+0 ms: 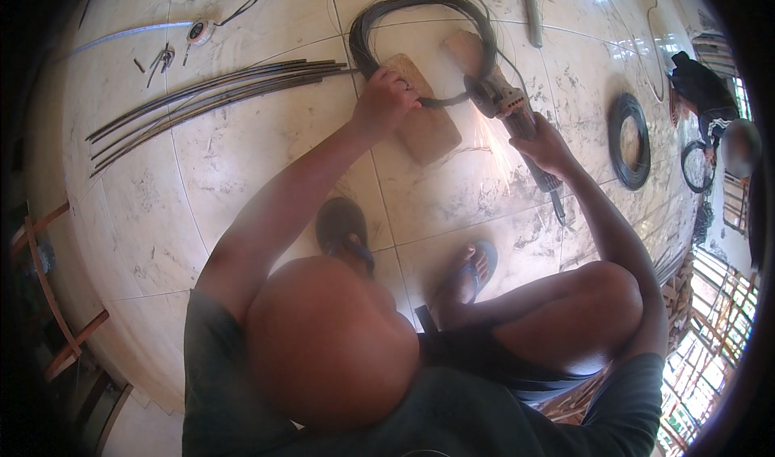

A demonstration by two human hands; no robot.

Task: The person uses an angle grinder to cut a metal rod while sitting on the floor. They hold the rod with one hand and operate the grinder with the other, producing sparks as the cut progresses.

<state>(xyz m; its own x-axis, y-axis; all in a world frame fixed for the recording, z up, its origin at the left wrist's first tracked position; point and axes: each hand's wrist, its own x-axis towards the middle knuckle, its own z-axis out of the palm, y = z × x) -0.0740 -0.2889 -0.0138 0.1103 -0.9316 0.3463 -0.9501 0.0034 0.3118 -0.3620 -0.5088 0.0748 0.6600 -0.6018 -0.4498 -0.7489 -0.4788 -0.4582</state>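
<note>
With fingers closed, my left hand (pixel 387 99) grips the coil of dark wire (pixel 367 33) where the bundle crosses a tan brick (pixel 429 134). My right hand (pixel 546 147) is wrapped round the body of an angle grinder (pixel 525 126). The grinder's disc meets the wire bundle just right of the brick, and orange sparks (pixel 494 138) spray down toward me. Part of the wire under my left hand is hidden. A broken tan block (pixel 464 51) lies inside the coil's loop.
Several thin metal rods (pixel 218 90) lie to the left, with a tape measure (pixel 200 31) beyond them. Another wire coil (pixel 629 140) rests on the tiled floor to the right. A co-worker (pixel 710 94) is at the far right near a smaller coil. My sandalled feet (pixel 476 267) are close below.
</note>
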